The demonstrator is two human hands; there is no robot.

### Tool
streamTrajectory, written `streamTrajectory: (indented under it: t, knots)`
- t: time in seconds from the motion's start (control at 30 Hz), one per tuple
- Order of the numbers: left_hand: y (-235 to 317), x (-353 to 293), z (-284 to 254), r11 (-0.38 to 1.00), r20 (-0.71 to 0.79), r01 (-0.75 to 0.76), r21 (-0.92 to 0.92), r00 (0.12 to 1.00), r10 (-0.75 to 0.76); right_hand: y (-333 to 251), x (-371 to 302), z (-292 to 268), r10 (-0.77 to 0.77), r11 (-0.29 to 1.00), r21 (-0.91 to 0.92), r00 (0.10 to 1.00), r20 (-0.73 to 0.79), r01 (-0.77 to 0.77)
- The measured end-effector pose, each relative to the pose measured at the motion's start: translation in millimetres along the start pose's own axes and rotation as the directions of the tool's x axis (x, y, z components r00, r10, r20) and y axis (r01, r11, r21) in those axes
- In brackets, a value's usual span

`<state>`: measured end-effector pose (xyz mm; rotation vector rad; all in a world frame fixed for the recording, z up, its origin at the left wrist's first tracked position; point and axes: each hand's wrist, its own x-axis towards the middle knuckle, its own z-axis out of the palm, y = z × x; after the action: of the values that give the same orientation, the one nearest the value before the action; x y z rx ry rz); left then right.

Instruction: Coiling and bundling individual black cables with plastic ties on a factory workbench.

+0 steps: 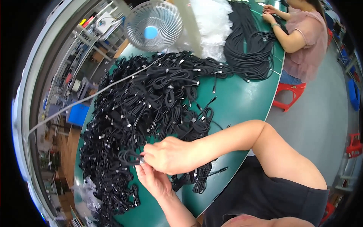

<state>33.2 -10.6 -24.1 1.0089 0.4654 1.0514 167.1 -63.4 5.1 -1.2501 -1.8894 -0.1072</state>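
Note:
A small coiled black cable [127, 157] is pinched between my two hands above the near part of the table. My right hand [169, 155] reaches across from the right, its fingers closed near the cable's bright metal connector. From below, my left hand [153, 182] grips the same spot with thumb and fingers together. The back of the right hand hides part of the grip. Behind and left of both hands spreads a large heap of coiled black cables [151, 92] with silvery plugs. A few more coils [199, 183] lie just right of my hands.
The green table [242, 102] curves around me. At its far end are a ribbed clear basket [166, 28], clear plastic bags [211, 22] and a bundle of long black cables [247, 53]. A co-worker [308, 38] sits at the far right near a red stool [290, 95].

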Motion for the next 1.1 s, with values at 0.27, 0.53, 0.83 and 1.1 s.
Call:
streamTrajectory:
  t: [0.27, 0.53, 0.83, 1.1]
  knots:
    - [24, 1, -20, 0.996, 0.088, -0.039, 0.080, 0.996, 0.032, -9, 2, 0, -0.114, 0.994, -0.014, 0.985, -0.128, 0.113]
    - [5, -12, 5, 0.983, 0.117, 0.062, 0.171, 0.990, -0.083, -15, -10, -21, -0.156, 0.984, -0.089, 0.988, 0.008, 0.156]
    - [8, -9, 9, 0.984, 0.130, 0.040, -0.173, 0.991, -0.017, -10, -5, 1, -0.379, 0.921, -0.179, 0.904, -0.198, 0.346]
    - [19, -11, -4, 0.942, 0.378, 0.230, -0.245, 0.917, -0.126, -23, -5, -13, -0.437, 0.881, -0.326, 0.856, -0.277, 0.344]
